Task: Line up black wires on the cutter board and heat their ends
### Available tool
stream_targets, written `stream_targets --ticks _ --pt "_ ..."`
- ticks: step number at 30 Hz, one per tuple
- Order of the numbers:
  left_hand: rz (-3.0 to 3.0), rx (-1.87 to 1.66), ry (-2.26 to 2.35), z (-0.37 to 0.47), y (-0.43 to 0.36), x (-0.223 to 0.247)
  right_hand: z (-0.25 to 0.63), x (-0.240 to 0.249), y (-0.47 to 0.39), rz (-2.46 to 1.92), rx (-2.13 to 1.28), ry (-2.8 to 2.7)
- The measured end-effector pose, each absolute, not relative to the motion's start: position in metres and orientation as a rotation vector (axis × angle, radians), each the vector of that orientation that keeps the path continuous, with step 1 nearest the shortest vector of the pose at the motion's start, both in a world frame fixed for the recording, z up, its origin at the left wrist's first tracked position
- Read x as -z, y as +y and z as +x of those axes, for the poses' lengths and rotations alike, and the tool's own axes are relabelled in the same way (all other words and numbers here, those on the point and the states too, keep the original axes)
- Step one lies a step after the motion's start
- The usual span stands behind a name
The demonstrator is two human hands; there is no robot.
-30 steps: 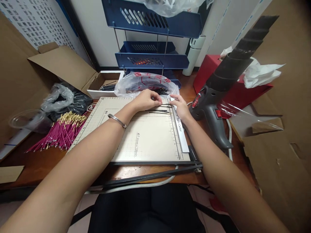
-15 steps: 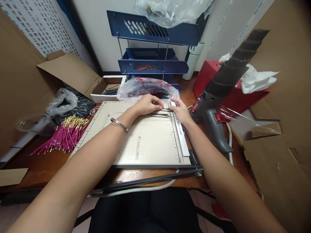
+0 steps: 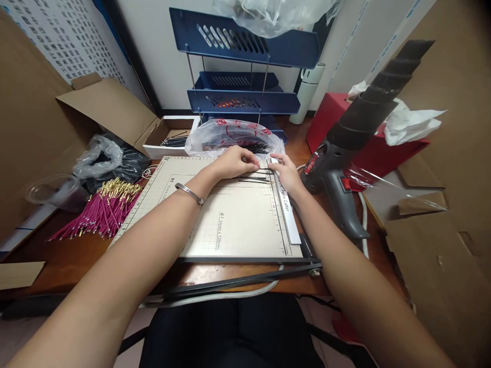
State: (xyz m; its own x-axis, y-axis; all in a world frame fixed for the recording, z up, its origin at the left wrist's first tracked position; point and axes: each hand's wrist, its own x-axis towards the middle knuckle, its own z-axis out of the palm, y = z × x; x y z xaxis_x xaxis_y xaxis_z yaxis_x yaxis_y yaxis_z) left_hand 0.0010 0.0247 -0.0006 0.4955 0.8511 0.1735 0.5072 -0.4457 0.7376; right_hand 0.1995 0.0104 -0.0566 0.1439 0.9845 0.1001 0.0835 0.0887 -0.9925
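My left hand (image 3: 240, 161) is closed in a pinch at one end of a thin black wire (image 3: 264, 169), over the far part of a cream paper cutter board (image 3: 203, 220). My right hand (image 3: 287, 175) is at the wire's other end, thumb and fingertips closed on it beside the cutter's white edge strip (image 3: 288, 217). Just nearer to me, several more black wires (image 3: 253, 179) lie across the board, one with a gold-coloured tip. The cutter's dark blade arm (image 3: 245, 281) runs along the board's near side.
Behind the board are a clear plastic bag (image 3: 199, 140) and an open box (image 3: 153, 150), both with black wires. Magenta wires with gold ends (image 3: 103, 209) are heaped at left. A heat gun (image 3: 341, 168) stands at right before a red tissue box (image 3: 330, 110). Blue shelves (image 3: 245, 99) rise behind.
The whole view has shifted slightly. Both hands keep nearly the same place on the board, with the black wire still between them.
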Motion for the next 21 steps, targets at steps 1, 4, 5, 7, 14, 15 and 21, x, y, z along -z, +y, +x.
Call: stream_targets --ticks 1,4,5,7,14,15,21 --pt "2.118 -0.721 1.100 0.0008 0.0242 0.0002 0.1999 0.0567 0.0104 -1.261 -0.993 -1.200" --pt "2.097 -0.723 1.048 -0.0008 0.0239 -0.0010 0.2004 0.0576 0.0105 -1.255 -0.994 -1.215" --pt "2.088 -0.723 1.028 -0.0017 0.0245 -0.0011 0.2005 0.0580 0.0106 -1.249 -0.998 -1.219" --pt "2.071 -0.723 0.987 -0.0039 0.0262 -0.0004 0.2004 0.0588 0.0108 -1.235 -1.005 -1.212" --pt "2.055 -0.682 0.928 -0.0065 0.0277 0.0029 0.1987 0.0560 0.0088 -1.242 -1.029 -1.185" --pt "2.055 -0.677 0.930 -0.0061 0.0274 0.0027 0.1986 0.0555 0.0086 -1.245 -1.027 -1.181" --pt "2.050 -0.688 0.943 -0.0049 0.0259 0.0010 0.1980 0.0555 0.0090 -1.243 -1.004 -1.200"
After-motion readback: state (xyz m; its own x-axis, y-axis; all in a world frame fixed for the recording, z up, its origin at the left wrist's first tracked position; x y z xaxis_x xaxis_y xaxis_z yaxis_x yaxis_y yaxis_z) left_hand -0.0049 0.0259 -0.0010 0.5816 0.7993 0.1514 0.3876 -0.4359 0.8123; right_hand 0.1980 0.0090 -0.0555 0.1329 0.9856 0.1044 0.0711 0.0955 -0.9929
